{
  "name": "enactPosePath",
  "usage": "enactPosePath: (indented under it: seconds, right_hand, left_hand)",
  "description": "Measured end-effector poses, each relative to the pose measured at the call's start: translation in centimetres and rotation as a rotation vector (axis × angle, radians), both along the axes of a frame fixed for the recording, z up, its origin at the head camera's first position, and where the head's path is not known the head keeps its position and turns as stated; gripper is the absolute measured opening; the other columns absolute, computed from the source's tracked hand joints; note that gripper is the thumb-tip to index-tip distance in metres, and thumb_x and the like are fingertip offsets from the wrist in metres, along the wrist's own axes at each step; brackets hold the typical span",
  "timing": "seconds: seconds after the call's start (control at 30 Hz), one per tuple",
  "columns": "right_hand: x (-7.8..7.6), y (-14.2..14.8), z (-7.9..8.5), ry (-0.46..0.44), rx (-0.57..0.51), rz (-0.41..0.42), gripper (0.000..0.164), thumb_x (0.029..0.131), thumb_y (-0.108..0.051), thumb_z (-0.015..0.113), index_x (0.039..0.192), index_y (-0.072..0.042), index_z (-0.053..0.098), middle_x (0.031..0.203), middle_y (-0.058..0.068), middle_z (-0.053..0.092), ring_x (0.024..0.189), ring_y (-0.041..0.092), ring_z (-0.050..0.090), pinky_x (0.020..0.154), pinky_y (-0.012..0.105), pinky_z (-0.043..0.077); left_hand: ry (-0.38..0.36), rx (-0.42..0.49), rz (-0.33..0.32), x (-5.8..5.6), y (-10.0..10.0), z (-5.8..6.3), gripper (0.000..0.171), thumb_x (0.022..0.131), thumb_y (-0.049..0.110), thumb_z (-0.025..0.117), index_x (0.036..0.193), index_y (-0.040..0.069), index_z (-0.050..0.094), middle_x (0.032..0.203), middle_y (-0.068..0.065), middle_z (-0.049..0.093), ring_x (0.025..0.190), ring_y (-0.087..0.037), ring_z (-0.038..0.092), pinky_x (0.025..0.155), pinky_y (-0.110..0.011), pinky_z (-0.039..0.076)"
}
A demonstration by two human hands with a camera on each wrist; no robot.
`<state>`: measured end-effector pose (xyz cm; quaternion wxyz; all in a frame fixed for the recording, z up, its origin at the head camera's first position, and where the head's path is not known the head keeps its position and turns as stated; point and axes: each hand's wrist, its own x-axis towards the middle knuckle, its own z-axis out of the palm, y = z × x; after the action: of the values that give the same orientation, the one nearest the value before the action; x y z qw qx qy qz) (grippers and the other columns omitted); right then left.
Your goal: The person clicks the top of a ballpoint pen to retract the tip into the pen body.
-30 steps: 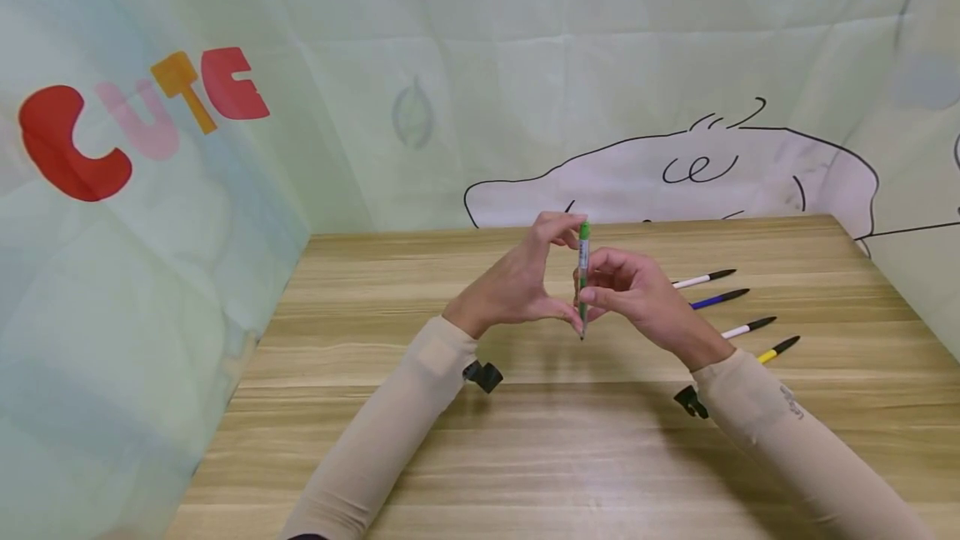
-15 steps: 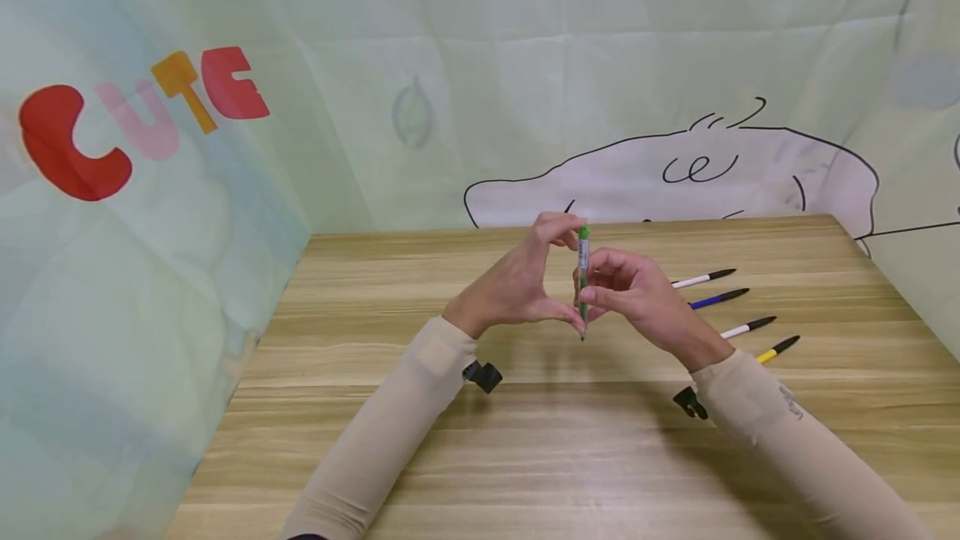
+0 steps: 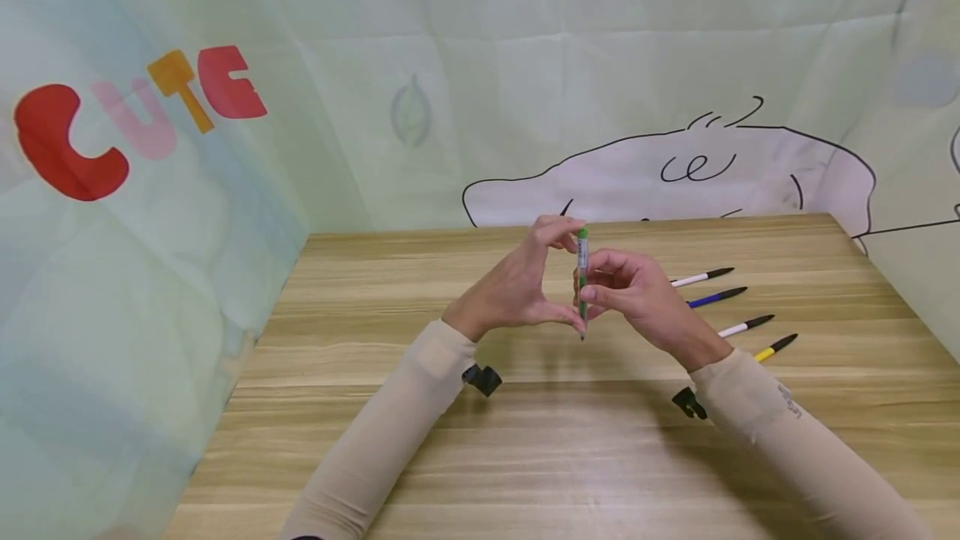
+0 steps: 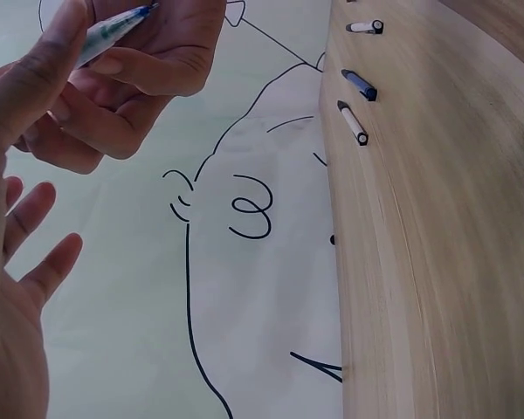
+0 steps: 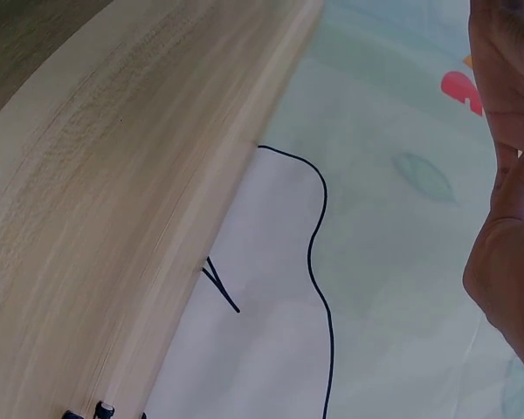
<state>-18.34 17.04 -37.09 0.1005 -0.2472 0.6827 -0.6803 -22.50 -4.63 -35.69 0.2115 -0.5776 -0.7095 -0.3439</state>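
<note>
A green and clear pen (image 3: 582, 283) stands upright in the air over the table, its tip pointing down. My left hand (image 3: 517, 277) spans it lengthwise, with the index fingertip on the green top end and the thumb near the tip. Lower on the barrel, my right hand (image 3: 633, 294) pinches the pen between thumb and fingers. The left wrist view shows the pen's tapered tip end (image 4: 113, 37) in front of the right palm. Only parts of the hands show at the right edge of the right wrist view, where the pen is hidden.
To the right on the wooden table (image 3: 525, 457) lie several pens in a slanted row: a white pen (image 3: 692, 279), a blue pen (image 3: 712, 299), another white pen (image 3: 738, 328) and a yellow pen (image 3: 768, 351). My right forearm partly covers them. A printed cloth wall (image 3: 450, 132) borders the table's back and left.
My left index fingertip and the pen's green top sit slightly lower than before. The right hand keeps its pinch, and the pens on the table stay put.
</note>
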Motion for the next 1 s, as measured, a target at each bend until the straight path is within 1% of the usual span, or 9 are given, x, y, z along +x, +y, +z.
enactPosePath:
  seconds: [0.1,0.17,0.23,0.3,0.4,0.5,0.7,0.9,1.0]
  right_hand:
    - [0.00,-0.06,0.00,0.001,-0.021,0.005,0.014,0.097,-0.008,0.068,0.109,-0.002,0.067,0.097,0.005,0.068,0.085,0.019,0.067,0.074,0.040,0.062]
    - [0.03,-0.11,0.02,0.003,-0.025,0.003,0.012,0.097,-0.008,0.068,0.108,-0.004,0.068,0.097,0.004,0.068,0.085,0.019,0.068,0.074,0.040,0.062]
    - [0.06,-0.16,0.05,0.001,-0.022,-0.002,0.013,0.097,-0.009,0.069,0.108,-0.004,0.068,0.097,0.004,0.068,0.085,0.018,0.068,0.074,0.039,0.062]
    - [0.08,-0.22,0.09,0.000,-0.018,-0.009,0.015,0.097,-0.010,0.069,0.109,-0.001,0.067,0.097,0.004,0.068,0.086,0.018,0.068,0.074,0.039,0.062]
    - [0.06,-0.27,0.13,0.001,-0.022,-0.011,0.013,0.097,-0.009,0.069,0.108,-0.004,0.068,0.097,0.003,0.069,0.086,0.018,0.067,0.074,0.038,0.062]
    - [0.02,-0.26,0.10,0.007,-0.035,-0.005,0.010,0.097,-0.009,0.068,0.107,-0.010,0.070,0.097,0.003,0.069,0.086,0.017,0.067,0.074,0.038,0.062]
    - [-0.16,-0.25,-0.14,0.014,-0.062,0.007,0.010,0.098,-0.006,0.067,0.108,-0.006,0.069,0.096,0.002,0.070,0.085,0.016,0.067,0.074,0.038,0.062]
    - [-0.23,-0.10,0.03,-0.006,-0.036,0.027,0.011,0.098,-0.007,0.066,0.107,-0.011,0.070,0.097,0.003,0.069,0.088,0.017,0.068,0.076,0.040,0.062]
    - [-0.29,0.02,0.14,-0.014,-0.025,0.041,0.010,0.098,-0.006,0.066,0.107,-0.011,0.069,0.098,0.003,0.068,0.089,0.018,0.068,0.078,0.042,0.062]
  left_hand:
    - [-0.005,-0.001,-0.002,-0.03,0.00,-0.04,0.125,0.057,0.037,0.099,0.145,-0.001,0.019,0.134,-0.019,0.041,0.113,-0.024,0.052,0.107,-0.028,0.044]
    - [-0.008,-0.001,-0.001,-0.03,0.00,-0.01,0.125,0.057,0.035,0.100,0.145,-0.001,0.019,0.134,-0.019,0.040,0.113,-0.024,0.052,0.107,-0.028,0.044]
    - [-0.009,-0.001,0.002,-0.01,-0.01,0.03,0.126,0.056,0.034,0.100,0.145,0.000,0.019,0.134,-0.019,0.041,0.113,-0.024,0.053,0.107,-0.028,0.044]
    - [-0.011,0.001,0.001,0.05,-0.03,0.12,0.127,0.055,0.032,0.101,0.146,-0.001,0.019,0.132,-0.018,0.042,0.112,-0.024,0.052,0.107,-0.028,0.044]
    - [-0.013,0.001,-0.001,0.11,-0.07,0.25,0.126,0.056,0.033,0.100,0.146,0.000,0.019,0.128,-0.017,0.043,0.112,-0.024,0.052,0.107,-0.029,0.044]
    - [-0.015,-0.003,-0.001,0.14,-0.12,0.36,0.124,0.058,0.034,0.100,0.146,0.000,0.019,0.127,-0.016,0.043,0.113,-0.023,0.051,0.106,-0.029,0.044]
    - [-0.008,-0.012,0.008,0.16,-0.19,0.35,0.121,0.060,0.035,0.099,0.145,0.000,0.020,0.127,-0.016,0.043,0.114,-0.023,0.050,0.106,-0.029,0.044]
    - [0.003,-0.022,0.035,0.23,-0.22,0.35,0.127,0.061,0.037,0.099,0.149,-0.001,0.016,0.130,-0.016,0.043,0.113,-0.024,0.052,0.107,-0.028,0.044]
    - [0.006,-0.023,0.045,0.24,-0.17,0.34,0.129,0.059,0.034,0.100,0.151,0.000,0.016,0.132,-0.017,0.043,0.113,-0.024,0.052,0.106,-0.028,0.044]
